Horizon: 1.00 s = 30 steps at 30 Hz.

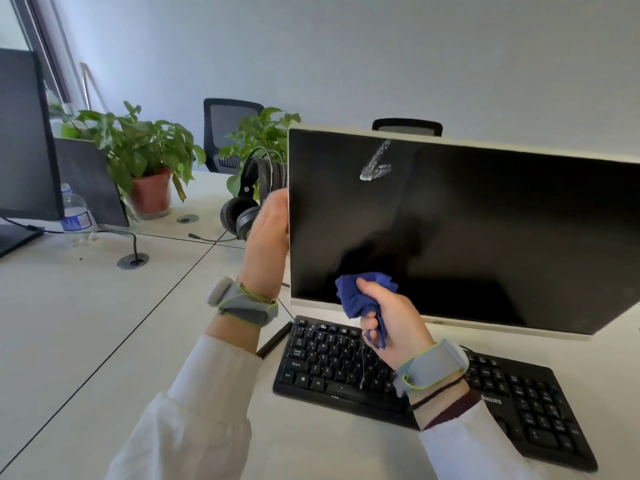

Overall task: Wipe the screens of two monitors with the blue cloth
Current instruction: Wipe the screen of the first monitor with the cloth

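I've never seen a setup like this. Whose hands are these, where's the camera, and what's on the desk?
No robot here: a person wears one camera on the head, looking down at both hands. The left hand grips the side edge of the white-framed monitor; the right hand holds the bunched blue cloth by the lower screen. A whitish smear sits higher up. On the desk: a black keyboard, a headset, potted plants, a water bottle and a second monitor far left.
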### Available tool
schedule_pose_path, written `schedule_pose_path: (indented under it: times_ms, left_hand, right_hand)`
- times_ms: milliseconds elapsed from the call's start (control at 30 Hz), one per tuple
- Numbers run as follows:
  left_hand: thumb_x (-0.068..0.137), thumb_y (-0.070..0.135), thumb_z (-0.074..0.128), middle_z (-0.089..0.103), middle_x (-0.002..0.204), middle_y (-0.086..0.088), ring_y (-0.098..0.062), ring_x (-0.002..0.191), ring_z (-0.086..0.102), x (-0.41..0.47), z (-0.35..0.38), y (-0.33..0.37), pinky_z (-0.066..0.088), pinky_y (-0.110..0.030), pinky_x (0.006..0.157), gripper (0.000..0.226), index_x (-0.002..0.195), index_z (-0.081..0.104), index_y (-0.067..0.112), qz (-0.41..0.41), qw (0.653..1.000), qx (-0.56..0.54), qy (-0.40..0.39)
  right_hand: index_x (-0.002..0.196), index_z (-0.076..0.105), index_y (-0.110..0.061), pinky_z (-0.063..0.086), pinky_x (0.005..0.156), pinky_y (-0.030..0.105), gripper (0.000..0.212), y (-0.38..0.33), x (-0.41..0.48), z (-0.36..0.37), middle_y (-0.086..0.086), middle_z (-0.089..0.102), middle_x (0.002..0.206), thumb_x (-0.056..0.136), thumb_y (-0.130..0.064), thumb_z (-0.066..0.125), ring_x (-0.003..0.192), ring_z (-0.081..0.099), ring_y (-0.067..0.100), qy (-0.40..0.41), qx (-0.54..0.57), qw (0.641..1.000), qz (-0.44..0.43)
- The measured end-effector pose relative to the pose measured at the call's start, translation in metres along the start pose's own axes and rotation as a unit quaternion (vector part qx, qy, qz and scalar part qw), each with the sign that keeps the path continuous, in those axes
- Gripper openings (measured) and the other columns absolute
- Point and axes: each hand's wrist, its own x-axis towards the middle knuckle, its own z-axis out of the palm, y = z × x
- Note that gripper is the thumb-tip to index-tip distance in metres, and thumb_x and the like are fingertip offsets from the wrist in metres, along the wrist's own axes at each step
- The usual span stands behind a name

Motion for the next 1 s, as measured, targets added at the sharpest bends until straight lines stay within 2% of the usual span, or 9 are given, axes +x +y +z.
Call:
schedule_pose_path:
  times_ms: [67, 167, 267, 367, 433, 533, 600, 767, 1000]
  left_hand:
    - [0.099, 0.046, 0.036, 0.061, 0.117, -0.021, -0.034, 0.106, 0.058, 0.012, 0.000, 0.030, 0.048, -0.048, 0.088, 0.049, 0.118, 0.062, 0.010, 0.045, 0.998, -0.036, -0.002]
    - [0.098, 0.048, 0.036, 0.063, 0.108, -0.022, -0.029, 0.096, 0.058, 0.028, 0.013, 0.077, 0.050, -0.043, 0.081, 0.045, 0.102, 0.070, 0.019, 0.098, 0.994, 0.018, 0.037]
    - [0.105, 0.042, 0.034, 0.067, 0.097, -0.007, -0.016, 0.088, 0.059, 0.038, 0.026, 0.093, 0.047, -0.037, 0.081, 0.047, 0.092, 0.072, 0.017, 0.131, 0.984, 0.104, 0.062]
    - [0.106, 0.037, 0.037, 0.063, 0.087, 0.004, -0.008, 0.081, 0.055, 0.041, 0.036, 0.092, 0.045, -0.031, 0.082, 0.042, 0.084, 0.068, 0.018, 0.116, 0.984, 0.116, 0.074]
    - [0.106, 0.032, 0.039, 0.057, 0.081, 0.004, -0.007, 0.075, 0.050, 0.040, 0.040, 0.092, 0.040, -0.028, 0.076, 0.040, 0.083, 0.064, 0.011, 0.101, 0.981, 0.134, 0.096]
    - [0.103, 0.025, 0.042, 0.035, 0.069, 0.005, -0.009, 0.062, 0.031, 0.036, 0.042, 0.095, 0.028, -0.030, 0.063, 0.035, 0.069, 0.039, 0.016, 0.075, 0.982, 0.123, 0.122]
    - [0.101, 0.023, 0.043, 0.025, 0.065, 0.008, -0.008, 0.058, 0.023, 0.035, 0.042, 0.096, 0.022, -0.031, 0.061, 0.038, 0.068, 0.026, 0.021, 0.061, 0.983, 0.127, 0.119]
    - [0.101, 0.025, 0.041, 0.025, 0.063, 0.007, -0.011, 0.059, 0.023, 0.033, 0.044, 0.100, 0.022, -0.032, 0.060, 0.039, 0.066, 0.024, 0.021, 0.052, 0.977, 0.156, 0.135]
    - [0.100, 0.019, 0.038, 0.026, 0.062, 0.005, -0.012, 0.059, 0.024, 0.034, 0.042, 0.094, 0.022, -0.031, 0.058, 0.038, 0.064, 0.025, 0.019, 0.074, 0.967, 0.194, 0.148]
  right_hand:
    - [0.073, 0.051, -0.012, 0.029, 0.032, 0.017, 0.028, 0.002, 0.000, -0.004, -0.002, 0.037, 0.048, 0.095, -0.025, 0.063, 0.036, 0.038, 0.007, -0.008, -0.029, 1.000, 0.007]
    - [0.071, 0.050, -0.014, 0.028, 0.032, 0.017, 0.030, -0.018, -0.005, 0.001, -0.002, 0.036, 0.049, 0.096, -0.025, 0.062, 0.037, 0.038, 0.008, -0.016, -0.023, 1.000, -0.014]
    - [0.074, 0.050, -0.016, 0.028, 0.032, 0.017, 0.029, -0.049, -0.015, 0.012, -0.003, 0.035, 0.049, 0.097, -0.029, 0.061, 0.037, 0.037, 0.008, -0.037, -0.005, 0.997, -0.065]
    - [0.077, 0.051, -0.015, 0.029, 0.033, 0.017, 0.030, -0.066, -0.022, 0.018, -0.001, 0.039, 0.049, 0.097, -0.034, 0.060, 0.037, 0.039, 0.009, -0.047, -0.021, 0.994, -0.095]
    - [0.076, 0.050, -0.013, 0.029, 0.033, 0.017, 0.032, -0.061, -0.021, 0.014, -0.001, 0.040, 0.049, 0.096, -0.035, 0.062, 0.037, 0.040, 0.011, -0.039, -0.046, 0.993, -0.097]
    - [0.074, 0.049, -0.011, 0.030, 0.035, 0.019, 0.034, -0.041, -0.015, 0.004, 0.000, 0.040, 0.048, 0.096, -0.032, 0.063, 0.037, 0.040, 0.013, -0.017, -0.064, 0.995, -0.072]
    - [0.077, 0.050, -0.010, 0.031, 0.035, 0.020, 0.031, -0.030, -0.012, -0.002, 0.001, 0.041, 0.049, 0.095, -0.031, 0.065, 0.038, 0.041, 0.013, -0.005, -0.072, 0.996, -0.047]
    - [0.074, 0.049, -0.014, 0.027, 0.033, 0.016, 0.027, -0.048, -0.016, 0.005, -0.003, 0.038, 0.044, 0.097, -0.022, 0.059, 0.034, 0.039, 0.008, -0.030, -0.045, 0.997, -0.047]
    - [0.074, 0.051, -0.017, 0.028, 0.034, 0.015, 0.025, -0.086, -0.034, 0.016, -0.001, 0.038, 0.049, 0.096, -0.023, 0.060, 0.036, 0.039, 0.008, -0.037, 0.012, 0.995, -0.087]
